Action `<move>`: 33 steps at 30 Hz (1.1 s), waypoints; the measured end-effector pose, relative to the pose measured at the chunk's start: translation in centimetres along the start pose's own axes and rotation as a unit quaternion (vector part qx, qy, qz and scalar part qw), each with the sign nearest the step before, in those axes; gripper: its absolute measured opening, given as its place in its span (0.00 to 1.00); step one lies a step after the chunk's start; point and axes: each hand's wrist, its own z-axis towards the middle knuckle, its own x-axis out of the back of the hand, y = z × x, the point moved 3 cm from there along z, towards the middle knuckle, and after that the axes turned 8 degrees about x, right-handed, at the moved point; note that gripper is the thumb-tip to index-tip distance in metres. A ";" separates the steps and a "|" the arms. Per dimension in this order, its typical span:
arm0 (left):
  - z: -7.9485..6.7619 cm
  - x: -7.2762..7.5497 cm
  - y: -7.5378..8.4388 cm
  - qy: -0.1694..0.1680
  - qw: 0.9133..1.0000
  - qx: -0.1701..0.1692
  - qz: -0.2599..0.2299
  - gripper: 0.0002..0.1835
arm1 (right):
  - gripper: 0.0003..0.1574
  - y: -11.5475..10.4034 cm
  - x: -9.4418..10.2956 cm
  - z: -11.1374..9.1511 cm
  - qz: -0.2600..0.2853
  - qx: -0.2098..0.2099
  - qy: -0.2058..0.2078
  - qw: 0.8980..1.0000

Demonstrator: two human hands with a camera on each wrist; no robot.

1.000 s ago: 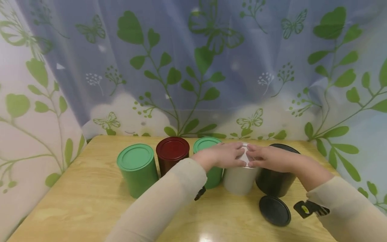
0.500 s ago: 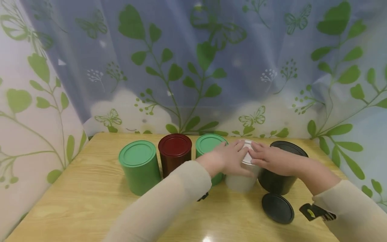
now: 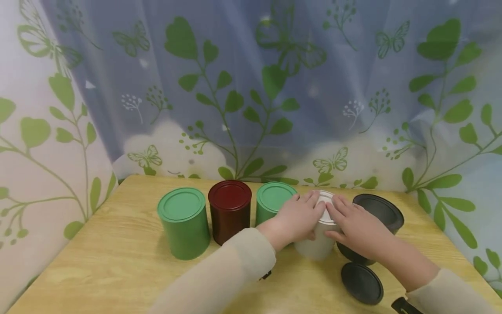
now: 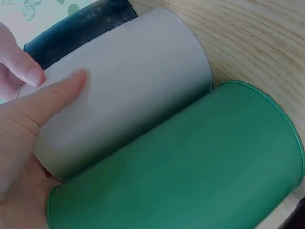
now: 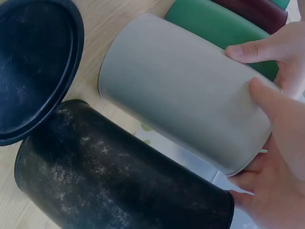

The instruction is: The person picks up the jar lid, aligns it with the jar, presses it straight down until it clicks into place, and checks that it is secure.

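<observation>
1. Your left hand [image 3: 299, 218] grasps the top of the white can [image 3: 315, 248], fingers over its white lid [image 3: 324, 197] and thumb along the front wall; your right hand [image 3: 362, 224] holds the same top from the other side.
2. That can stands upright on the counter [image 3: 110, 261], between the middle green can [image 4: 181, 162] and the black can [image 5: 124, 176].
3. As far as you can judge, the white lid sits level on its can; whether you're pressing it home or easing it up, these views can't tell you.
4. The left green can [image 3: 186, 235], the red can [image 3: 230, 222] and the middle green can all wear their lids.
5. What looks unfinished is the black can: a black lid [image 3: 361, 283] lies on the counter just in front of it, and the can's dark top appears open, though that is hard to read.
6. You're working with plain cylinders. The white wall is smooth and matte, the red one glossier, the black one scuffed with pale, chalky patches.
7. The green lids are discs with a raised rim and a sunken centre; the counter has pale, streaky wood grain.
</observation>
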 end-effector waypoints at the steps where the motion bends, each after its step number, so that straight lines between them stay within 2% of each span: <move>1: 0.0 0.0 0.0 0.004 1.000 -0.004 0.001 0.44 | 0.43 -0.1 -0.2 -0.1 -0.008 0.001 0.008 1.000; 5: 0.1 0.2 -0.1 0.019 1.000 -0.011 0.011 0.42 | 0.41 -0.1 -0.3 0.1 -0.026 0.011 0.030 0.999; 12: 0.0 -0.7 0.3 0.011 0.999 0.015 0.044 0.44 | 0.41 0.2 -0.7 0.1 -0.020 0.008 0.031 0.999; 16: -0.1 -0.8 0.5 0.033 0.997 0.011 0.064 0.44 | 0.40 0.1 -0.7 -0.2 -0.026 0.004 0.034 0.999; 23: -0.5 -0.7 0.0 0.063 0.996 -0.008 0.057 0.43 | 0.39 -0.4 -0.4 -0.2 -0.055 0.010 0.047 0.997; 33: -1.4 -0.9 0.6 0.111 0.991 0.019 0.069 0.45 | 0.40 -0.5 -0.7 -0.6 -0.060 0.005 0.057 0.997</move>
